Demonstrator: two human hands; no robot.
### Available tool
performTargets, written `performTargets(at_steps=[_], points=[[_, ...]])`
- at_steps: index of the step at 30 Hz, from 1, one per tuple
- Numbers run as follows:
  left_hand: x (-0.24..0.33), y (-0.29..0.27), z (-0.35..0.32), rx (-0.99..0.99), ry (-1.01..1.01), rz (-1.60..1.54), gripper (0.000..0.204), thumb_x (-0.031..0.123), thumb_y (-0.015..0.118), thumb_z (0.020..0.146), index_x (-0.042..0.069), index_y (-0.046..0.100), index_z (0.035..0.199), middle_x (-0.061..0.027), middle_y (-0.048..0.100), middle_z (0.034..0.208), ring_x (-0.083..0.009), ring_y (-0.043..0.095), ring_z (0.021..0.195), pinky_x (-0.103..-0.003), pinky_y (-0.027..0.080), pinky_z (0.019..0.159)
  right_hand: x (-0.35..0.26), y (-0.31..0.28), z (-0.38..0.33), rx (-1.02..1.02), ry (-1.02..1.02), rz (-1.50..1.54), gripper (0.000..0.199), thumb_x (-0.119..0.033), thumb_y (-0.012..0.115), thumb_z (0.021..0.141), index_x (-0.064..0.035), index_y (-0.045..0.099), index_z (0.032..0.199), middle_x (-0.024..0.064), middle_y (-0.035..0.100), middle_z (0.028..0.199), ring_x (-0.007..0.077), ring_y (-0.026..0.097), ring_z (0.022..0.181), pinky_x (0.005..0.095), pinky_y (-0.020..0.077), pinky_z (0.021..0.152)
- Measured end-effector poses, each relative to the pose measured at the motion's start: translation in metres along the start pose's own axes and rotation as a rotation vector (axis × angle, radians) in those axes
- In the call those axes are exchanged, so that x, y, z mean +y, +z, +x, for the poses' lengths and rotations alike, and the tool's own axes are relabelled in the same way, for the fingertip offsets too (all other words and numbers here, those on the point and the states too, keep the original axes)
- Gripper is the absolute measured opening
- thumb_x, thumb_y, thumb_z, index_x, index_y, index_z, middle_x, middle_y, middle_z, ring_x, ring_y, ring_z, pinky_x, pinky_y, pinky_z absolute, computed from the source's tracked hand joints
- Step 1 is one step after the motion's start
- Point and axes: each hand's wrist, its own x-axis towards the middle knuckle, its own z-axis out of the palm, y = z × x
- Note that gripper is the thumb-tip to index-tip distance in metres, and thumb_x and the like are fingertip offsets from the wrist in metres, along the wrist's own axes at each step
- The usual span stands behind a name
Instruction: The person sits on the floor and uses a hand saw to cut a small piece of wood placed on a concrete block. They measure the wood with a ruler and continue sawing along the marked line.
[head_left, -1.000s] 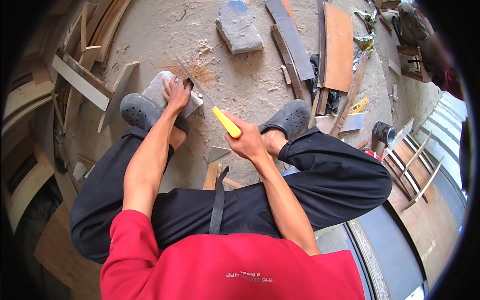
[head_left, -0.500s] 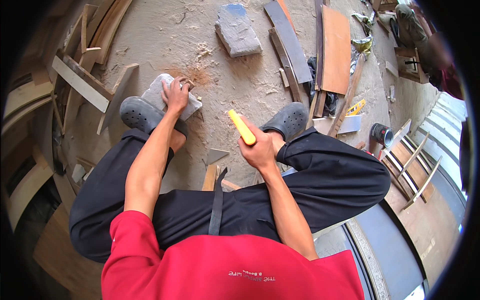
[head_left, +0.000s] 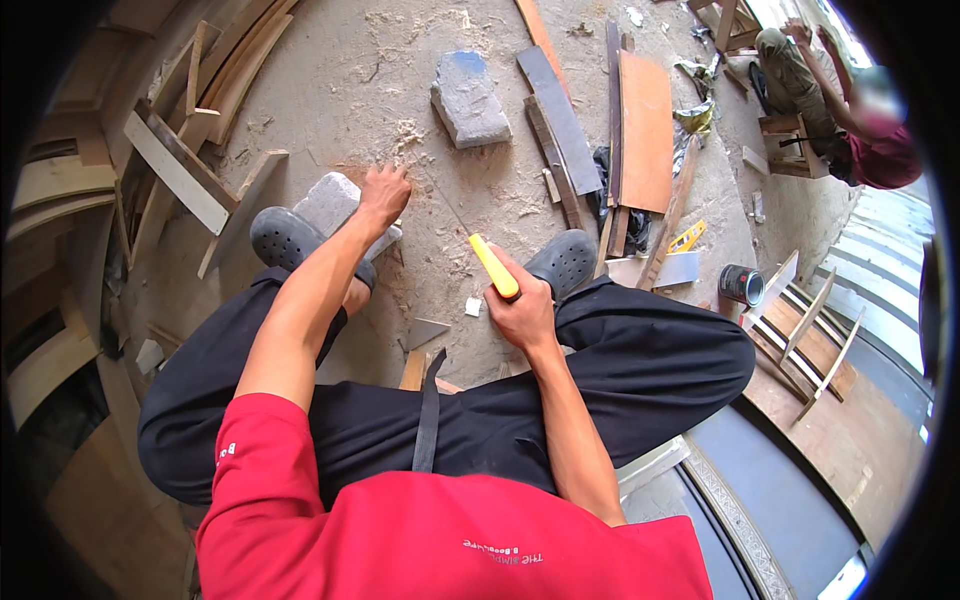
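Observation:
My right hand [head_left: 523,308] is wrapped round the yellow handle of a hand saw [head_left: 493,268]. Its thin blade shows nearly edge-on, slanting up and left over the floor. My left hand [head_left: 384,198] is off to the left, just beyond a grey block [head_left: 328,204], with its fingers curled together. Whatever they may hold is hidden. The block lies beside my left clog [head_left: 284,238], partly behind my forearm. A small white piece [head_left: 473,307] is between my legs, left of my right hand.
Another grey block [head_left: 470,100] lies ahead amid wood shavings. Boards [head_left: 645,130], a yellow level [head_left: 687,237] and a can [head_left: 740,285] are on the right. Wooden pieces [head_left: 175,170] lean at the left. A person [head_left: 880,150] sits at the far right.
My left hand has lifted off the grey block and moved right and past it. The small white piece now shows between my legs. The saw stays in my right hand.

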Motion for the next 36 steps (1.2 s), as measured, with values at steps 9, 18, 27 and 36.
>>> performTargets(at_steps=[9,18,27,36], points=[[-0.003,0.019,-0.008,0.187,0.036,-0.011,0.016,0.015,0.061,0.083,0.010,0.072,0.074,-0.0071,0.065,0.095,-0.0235,0.065,0.091,-0.038,0.054,0.069,-0.036,-0.046,-0.014,-0.023,0.028,-0.036,0.052,-0.007,0.065,0.077,-0.0074,0.060,0.129,0.0239,0.068,0.104,0.0366,0.068,0.093,0.0354,0.0545,0.079],[-0.007,-0.008,-0.039,0.050,-0.297,-0.454,0.042,0.034,0.064,0.090,0.012,0.056,0.125,-0.0130,0.060,0.117,-0.0331,0.060,0.108,-0.045,0.051,0.087,-0.012,-0.037,-0.022,0.066,-0.055,-0.045,0.052,-0.006,0.064,0.078,-0.0044,0.059,0.129,0.0233,0.066,0.114,0.0343,0.067,0.104,0.0341,0.0531,0.086],[0.025,-0.001,-0.096,-0.320,-0.194,-0.271,0.047,0.039,0.064,0.088,0.011,0.064,0.125,-0.0142,0.031,0.156,-0.0356,0.021,0.146,-0.054,0.043,0.102,-0.013,-0.009,-0.033,0.092,-0.143,-0.063,0.049,-0.010,0.065,0.080,-0.0046,0.060,0.129,0.0238,0.067,0.113,0.0348,0.067,0.104,0.0373,0.0535,0.086],[0.046,-0.049,-0.163,-0.183,-0.362,-0.694,0.037,0.039,0.054,0.092,0.006,0.070,0.099,-0.0226,0.068,0.102,-0.0404,0.065,0.098,-0.050,0.050,0.084,-0.069,0.044,-0.041,0.104,-0.093,0.054,0.046,-0.017,0.066,0.083,-0.0045,0.061,0.127,0.0229,0.069,0.107,0.0322,0.069,0.099,0.0375,0.0525,0.085]])
